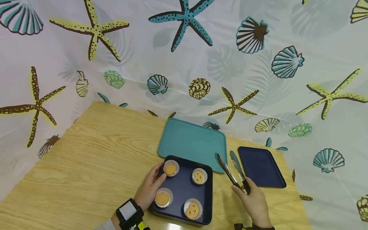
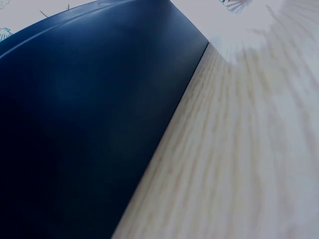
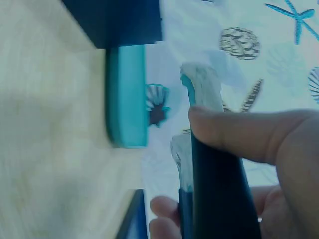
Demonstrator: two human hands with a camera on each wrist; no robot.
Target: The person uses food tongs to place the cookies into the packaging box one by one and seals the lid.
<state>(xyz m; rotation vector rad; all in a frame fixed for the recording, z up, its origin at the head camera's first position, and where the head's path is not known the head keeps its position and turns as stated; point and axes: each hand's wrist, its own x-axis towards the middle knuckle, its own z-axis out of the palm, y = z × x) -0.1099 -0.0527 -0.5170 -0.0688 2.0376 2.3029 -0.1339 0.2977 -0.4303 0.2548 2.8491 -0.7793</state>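
Observation:
A deep navy square pan (image 1: pixel 184 188) stands on the table, with several cookies in white paper cups inside. Plain round cookies (image 1: pixel 162 198) lie along its left side; pretzel-shaped cookies (image 1: pixel 192 210) lie along its right. My left hand (image 1: pixel 148 188) grips the pan's left wall, thumb over the rim. In the left wrist view the pan's outer wall (image 2: pixel 89 109) fills the left half. To the right of the pan, my right hand (image 1: pixel 253 203) holds tongs (image 1: pixel 228 173) by their black handles. Their teal tips are spread apart, with nothing between them, and point toward the back.
Behind the pan lies a teal rectangular tray (image 1: pixel 192 140), its near edge close to the pan's back rim. A smaller navy tray (image 1: pixel 261 166) lies at the right, beyond the right hand. A cloth with starfish and shells (image 1: pixel 178 64) hangs behind the wooden table (image 1: pixel 95 159).

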